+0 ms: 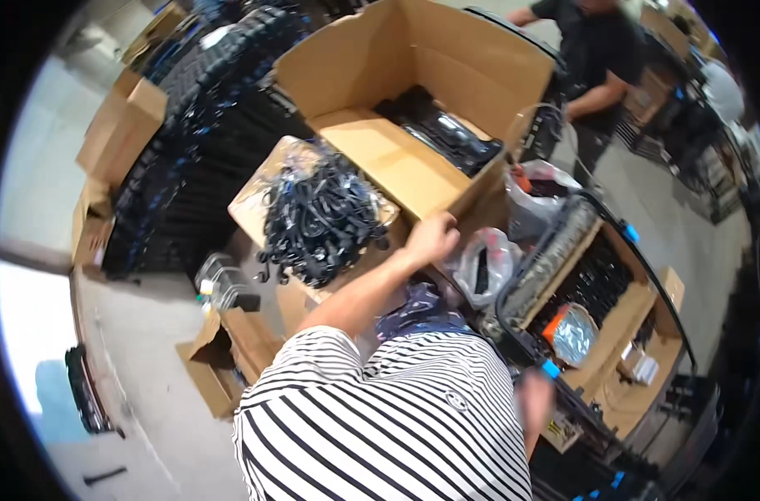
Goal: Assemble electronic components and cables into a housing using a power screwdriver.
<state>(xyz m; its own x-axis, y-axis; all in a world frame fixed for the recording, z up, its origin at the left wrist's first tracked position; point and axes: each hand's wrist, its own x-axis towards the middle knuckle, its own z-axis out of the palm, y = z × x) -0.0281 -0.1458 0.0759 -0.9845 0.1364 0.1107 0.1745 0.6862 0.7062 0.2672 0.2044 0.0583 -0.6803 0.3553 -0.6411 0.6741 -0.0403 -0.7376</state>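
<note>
Worn on head, left one of side-by-side pair. Looking steeply down over striped shirt [388, 417], close below at lower edge. Facing forward onto large open carton [384, 154], farther out at top middle. Catching left hand [433, 238] near centre, blurred right hand [534, 401] at lower right. Spanning from floor [142, 342] at left to co-worker [597, 54], well apart, at upper right. Wide fisheye, upright, unmirrored; bending straight edges toward dark round rim.

The right hand [534, 401] is blurred, grip unclear.
</note>
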